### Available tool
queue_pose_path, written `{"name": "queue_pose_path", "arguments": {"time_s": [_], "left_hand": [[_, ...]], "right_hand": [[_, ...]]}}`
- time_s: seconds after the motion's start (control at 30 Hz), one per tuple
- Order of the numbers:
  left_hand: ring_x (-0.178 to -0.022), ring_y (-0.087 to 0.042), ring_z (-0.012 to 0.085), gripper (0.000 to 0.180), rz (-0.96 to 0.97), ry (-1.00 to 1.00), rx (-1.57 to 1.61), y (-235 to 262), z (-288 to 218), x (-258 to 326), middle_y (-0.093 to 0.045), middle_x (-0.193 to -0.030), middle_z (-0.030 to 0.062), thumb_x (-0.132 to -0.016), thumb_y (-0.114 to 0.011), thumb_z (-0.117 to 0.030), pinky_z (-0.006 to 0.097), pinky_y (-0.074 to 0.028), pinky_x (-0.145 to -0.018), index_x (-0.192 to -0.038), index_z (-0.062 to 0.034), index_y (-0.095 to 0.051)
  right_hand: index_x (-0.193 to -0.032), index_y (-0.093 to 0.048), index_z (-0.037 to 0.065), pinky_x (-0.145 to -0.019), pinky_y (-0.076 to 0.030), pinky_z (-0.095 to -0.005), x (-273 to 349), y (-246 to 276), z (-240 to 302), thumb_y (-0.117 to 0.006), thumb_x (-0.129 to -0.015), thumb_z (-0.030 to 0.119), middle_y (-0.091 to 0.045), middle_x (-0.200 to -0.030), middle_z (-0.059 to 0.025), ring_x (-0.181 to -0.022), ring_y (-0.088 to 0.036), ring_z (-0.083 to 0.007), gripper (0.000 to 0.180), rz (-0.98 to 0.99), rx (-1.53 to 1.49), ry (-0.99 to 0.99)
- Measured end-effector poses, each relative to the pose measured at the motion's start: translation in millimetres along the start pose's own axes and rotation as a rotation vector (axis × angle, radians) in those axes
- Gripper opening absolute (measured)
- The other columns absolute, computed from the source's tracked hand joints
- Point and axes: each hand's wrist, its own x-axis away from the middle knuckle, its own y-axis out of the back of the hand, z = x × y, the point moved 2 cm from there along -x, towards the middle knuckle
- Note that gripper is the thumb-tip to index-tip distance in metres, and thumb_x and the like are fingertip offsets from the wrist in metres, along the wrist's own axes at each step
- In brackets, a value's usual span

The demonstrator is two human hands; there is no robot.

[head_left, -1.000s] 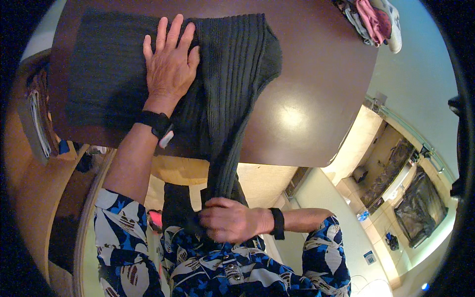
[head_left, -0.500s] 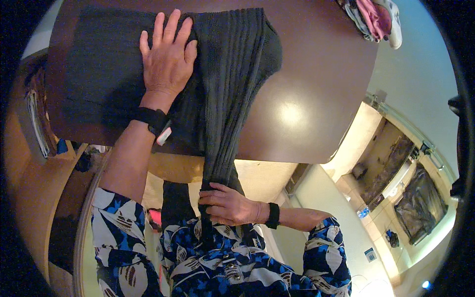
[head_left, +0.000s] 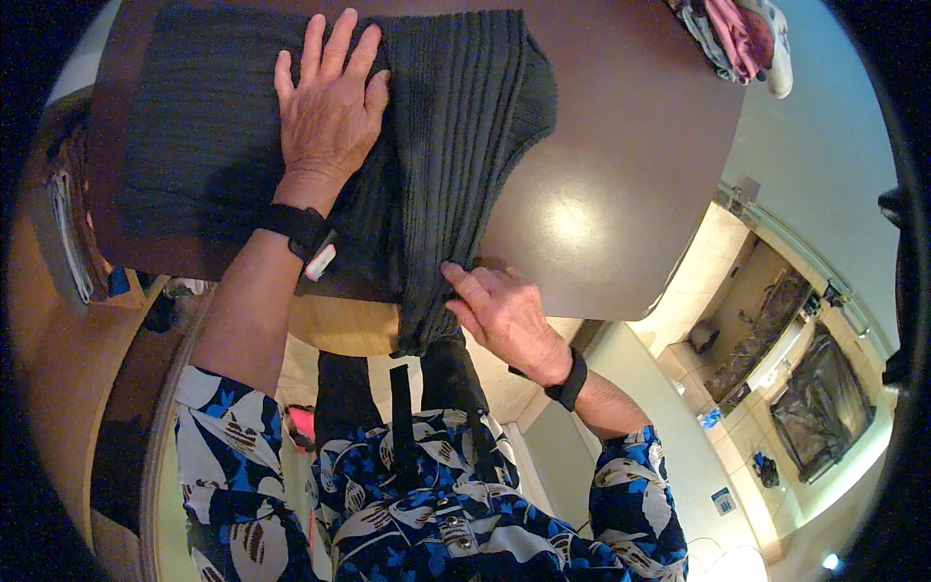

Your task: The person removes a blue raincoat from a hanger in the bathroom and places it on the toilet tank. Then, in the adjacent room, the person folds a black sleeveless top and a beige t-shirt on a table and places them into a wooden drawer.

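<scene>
A dark ribbed knit sweater (head_left: 456,126) lies across the brown table, with a folded layer along its right side. Its near end hangs over the table's front edge. My left hand (head_left: 332,102) presses flat on the fabric, fingers spread. At the sweater's right edge, close to the front of the table, my right hand (head_left: 499,306) has its fingers closed on the knit; the fingertips are partly hidden by the hand. A small white and red tag (head_left: 321,262) shows beside my left wrist.
The brown table (head_left: 621,175) has rounded corners. Folded pink, grey and white clothes (head_left: 737,39) sit at its far right. A wooden seat (head_left: 344,325) is under the front edge. Shelving with folded cloth (head_left: 78,242) stands at left, a black plastic-lined bin (head_left: 822,403) at right.
My right hand has moved up and forward from the hanging end to the sweater's right edge at the table front. The hanging part is shorter and wider. My left hand stays in place.
</scene>
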Motion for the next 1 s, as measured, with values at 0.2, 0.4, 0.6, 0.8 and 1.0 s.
{"name": "queue_pose_path", "arguments": {"time_s": [0.2,0.4,0.6,0.8,1.0], "left_hand": [[-0.133,-0.027,0.0267,0.043,-0.014,-0.015,0.021,-0.8,-1.2,2.2,-0.033,-0.143,0.0029,-0.088,-0.049,-0.026,0.054,-0.022,-0.103,-0.13,-0.0155,-0.045],[-0.133,-0.027,0.0274,0.043,0.032,0.002,-0.023,-0.2,-2.3,-1.7,-0.033,-0.143,0.0029,-0.088,-0.049,-0.026,0.054,-0.022,-0.103,-0.13,-0.0157,-0.045],[-0.133,-0.026,0.0275,0.044,0.021,-0.006,0.002,2.4,-3.7,-4.2,-0.032,-0.143,0.0031,-0.088,-0.05,-0.027,0.054,-0.021,-0.104,-0.13,-0.0154,-0.044],[-0.133,-0.025,0.0272,0.044,0.028,0.003,-0.001,1.9,-4.6,-5.6,-0.032,-0.143,0.0032,-0.088,-0.05,-0.026,0.054,-0.02,-0.104,-0.13,-0.015,-0.044],[-0.133,-0.025,0.0268,0.044,0.032,0.003,0.001,1.9,-4.4,-4.7,-0.032,-0.143,0.0026,-0.088,-0.05,-0.026,0.053,-0.021,-0.104,-0.13,-0.0152,-0.044]], "right_hand": [[-0.097,-0.058,0.005,-0.053,-0.046,-0.0393,9.8,-1.4,-12.6,-0.065,-0.078,0.016,-0.057,-0.071,-0.0125,-0.058,-0.056,-0.0308,0.023,0.058,0.012,-0.102],[-0.074,-0.056,0.004,-0.049,-0.044,-0.0387,10.0,10.9,-19.1,-0.067,-0.076,0.015,-0.057,-0.068,-0.0117,-0.057,-0.056,-0.0307,0.015,-0.06,0.067,-0.175],[-0.071,-0.055,0.004,-0.048,-0.043,-0.0377,-16.5,-13.1,18.2,-0.071,-0.073,0.02,-0.055,-0.066,-0.012,-0.055,-0.055,-0.0305,0.023,-0.129,-0.123,-0.11],[-0.069,-0.052,0.004,-0.048,-0.043,-0.0396,-25.0,-33.6,9.5,-0.069,-0.074,0.021,-0.056,-0.068,-0.0138,-0.056,-0.056,-0.0331,0.024,-0.11,-0.062,-0.246],[-0.07,-0.052,0.003,-0.048,-0.042,-0.0404,-22.3,-23.8,17.6,-0.067,-0.075,0.016,-0.055,-0.067,-0.0132,-0.057,-0.056,-0.0332,0.02,-0.097,-0.13,-0.179]]}}
